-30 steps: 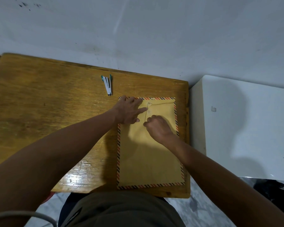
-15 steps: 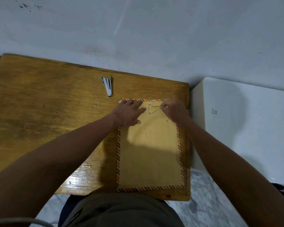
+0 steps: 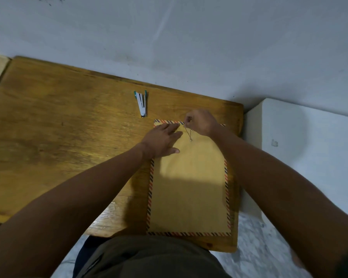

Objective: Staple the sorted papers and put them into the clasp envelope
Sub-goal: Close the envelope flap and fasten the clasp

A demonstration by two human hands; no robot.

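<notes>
Envelope, tan with a striped red-and-dark border, lies flat on the right part of the wooden table, its long side running from the near edge toward the wall.

Going from the left: the table's bare top fills the 9 o'clock side. At about 11 o'clock from the envelope's far left corner lies a small stapler with green ends, apart from the envelope and from both hands.

Next, the left hand rests open and flat, fingers spread, on the envelope's far left corner, pressing it to the table.

Just to its right, at 12 o'clock on the envelope, the right hand pinches a thin string between thumb and fingertips; the string runs down to a small clasp button on the flap.

At 3 o'clock stands a white cabinet beside the table.
</notes>
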